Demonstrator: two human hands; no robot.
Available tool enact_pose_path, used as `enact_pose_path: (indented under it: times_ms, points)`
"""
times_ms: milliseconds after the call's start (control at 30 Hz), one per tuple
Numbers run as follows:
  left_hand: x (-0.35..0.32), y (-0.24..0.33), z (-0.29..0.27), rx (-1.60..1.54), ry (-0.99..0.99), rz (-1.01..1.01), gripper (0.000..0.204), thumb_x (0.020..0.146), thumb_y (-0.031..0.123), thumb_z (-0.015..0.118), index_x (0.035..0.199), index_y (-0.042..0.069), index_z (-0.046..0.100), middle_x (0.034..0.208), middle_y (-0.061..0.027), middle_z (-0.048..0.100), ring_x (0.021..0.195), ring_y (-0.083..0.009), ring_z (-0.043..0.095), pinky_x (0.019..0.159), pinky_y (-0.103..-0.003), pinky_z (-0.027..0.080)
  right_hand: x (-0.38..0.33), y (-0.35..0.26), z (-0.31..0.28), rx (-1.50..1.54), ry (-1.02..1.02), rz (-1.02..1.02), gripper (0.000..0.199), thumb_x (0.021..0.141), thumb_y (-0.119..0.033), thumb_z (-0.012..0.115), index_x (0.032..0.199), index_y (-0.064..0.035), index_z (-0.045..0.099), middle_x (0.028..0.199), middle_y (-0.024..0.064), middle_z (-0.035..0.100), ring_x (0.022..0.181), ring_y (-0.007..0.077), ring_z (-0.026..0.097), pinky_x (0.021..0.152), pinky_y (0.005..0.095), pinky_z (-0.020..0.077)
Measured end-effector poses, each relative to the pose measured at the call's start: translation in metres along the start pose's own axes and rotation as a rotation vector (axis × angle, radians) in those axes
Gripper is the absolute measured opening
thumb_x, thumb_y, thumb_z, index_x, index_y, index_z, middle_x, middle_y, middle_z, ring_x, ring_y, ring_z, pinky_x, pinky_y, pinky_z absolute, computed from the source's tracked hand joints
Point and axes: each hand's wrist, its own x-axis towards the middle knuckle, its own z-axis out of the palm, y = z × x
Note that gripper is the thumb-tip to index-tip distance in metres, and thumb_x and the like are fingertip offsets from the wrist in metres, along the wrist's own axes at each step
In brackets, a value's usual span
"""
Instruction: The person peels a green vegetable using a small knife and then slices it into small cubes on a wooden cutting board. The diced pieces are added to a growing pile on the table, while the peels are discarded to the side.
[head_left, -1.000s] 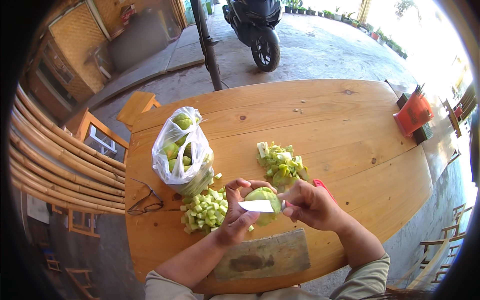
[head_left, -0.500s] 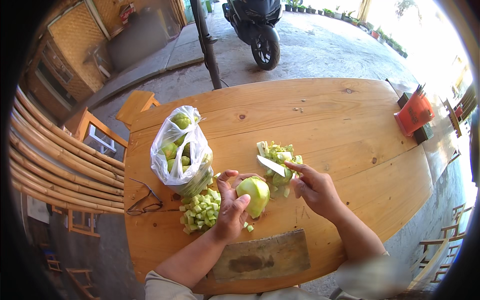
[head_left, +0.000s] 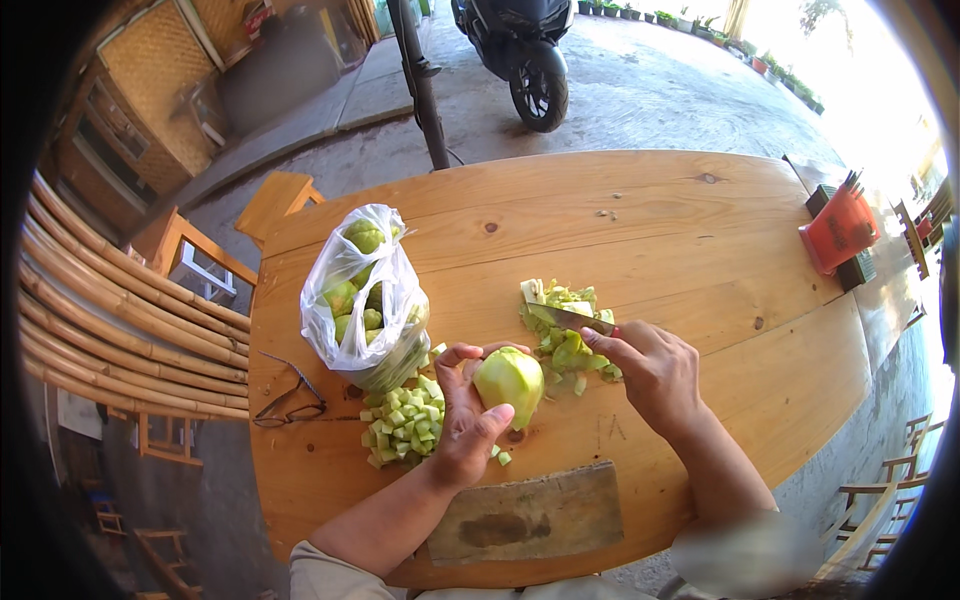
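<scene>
My left hand (head_left: 468,418) is wrapped round a pale green peeled chayote (head_left: 512,384), thumb on its near side. To its right, my right hand (head_left: 655,375) grips a kitchen knife by its red handle. The knife blade (head_left: 568,318) points left over a heap of green peelings (head_left: 572,357), apart from the chayote. Beside my left wrist lies a pile of diced chayote (head_left: 402,424). Behind that pile stands a white plastic bag (head_left: 402,290) with several whole green chayotes (head_left: 342,298) in it.
A worn wooden board (head_left: 580,510) lies at the near edge of the wooden table (head_left: 720,260). Eyeglasses (head_left: 290,398) rest at the left edge. A red container (head_left: 838,232) stands at the far right. Beyond the table are a dark pole (head_left: 428,110) and a motorbike (head_left: 525,60).
My right hand has shifted slightly right and away from the chayote. The knife blade has turned, its face now darker and its tip farther left. My left hand keeps its hold.
</scene>
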Motion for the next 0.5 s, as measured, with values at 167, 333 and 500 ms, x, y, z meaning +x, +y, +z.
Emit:
enact_pose_path:
  times_ms: [167,333,500]
  points:
    - [0.001,-0.002,0.001,-0.006,-0.011,-0.021,0.066,0.084,0.0,0.059,0.134,0.026,0.024,0.136,-0.022,0.038,0.115,-0.0281,0.052,0.089,-0.041,0.05,0.001,0.001,0.002,0.027,0.015,-0.035,0.042,0.079,-0.009,0.064,0.113,-0.0335,0.069,0.09,-0.0015,0.063,0.075,0.0184,0.065,0.061,0.0309,0.0526]
    - [0.001,-0.002,-0.001,-0.052,-0.036,-0.048,0.067,0.083,-0.001,0.063,0.132,0.026,0.026,0.135,-0.0217,0.039,0.115,-0.0283,0.052,0.088,-0.041,0.051,0.002,0.002,-0.002,0.144,0.013,-0.024,0.035,0.081,-0.006,0.065,0.113,-0.0217,0.065,0.091,-0.0001,0.065,0.075,0.0195,0.066,0.061,0.0337,0.0526]
    - [0.002,-0.001,0.0,-0.007,-0.096,-0.018,0.066,0.078,-0.007,0.068,0.123,0.022,0.029,0.131,-0.0219,0.04,0.115,-0.0269,0.053,0.088,-0.038,0.054,0.0,-0.009,-0.013,0.318,0.021,0.188,0.027,0.085,-0.009,0.068,0.11,-0.0103,0.057,0.08,0.0029,0.066,0.065,0.0204,0.064,0.056,0.034,0.0493]
